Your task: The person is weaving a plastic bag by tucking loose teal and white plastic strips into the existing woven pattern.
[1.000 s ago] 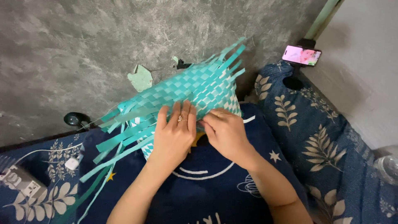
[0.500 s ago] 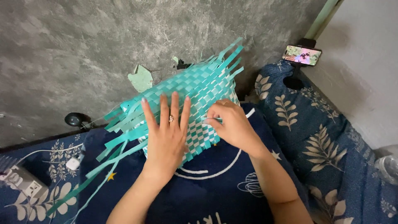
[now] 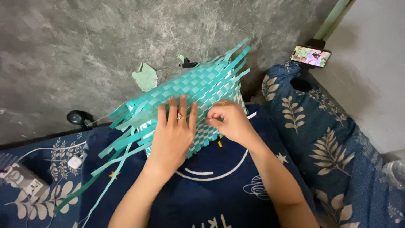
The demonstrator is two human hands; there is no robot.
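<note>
A half-woven basket of teal and white plastic strips (image 3: 198, 86) lies on its side on a dark blue blanket (image 3: 211, 198). Loose strip ends (image 3: 114, 147) trail from its left end and more stick out at the upper right. My left hand (image 3: 174, 135) lies flat on the woven side, fingers spread, a ring on one finger. My right hand (image 3: 228, 120) is beside it, fingertips pinched on a strip of the weave near the basket's lower edge.
A grey mottled wall (image 3: 105, 38) with a chipped green patch (image 3: 145, 77) stands behind. A phone (image 3: 310, 56) on a stand sits at the upper right. A leaf-print cushion (image 3: 333, 139) lies at right. A white charger (image 3: 75, 161), a power strip (image 3: 23, 181) and a small black lamp (image 3: 76, 117) are at left.
My left hand has spread flat and slid up on the weave. My right hand has shifted right and pinched a strip. The basket has turned slightly.
</note>
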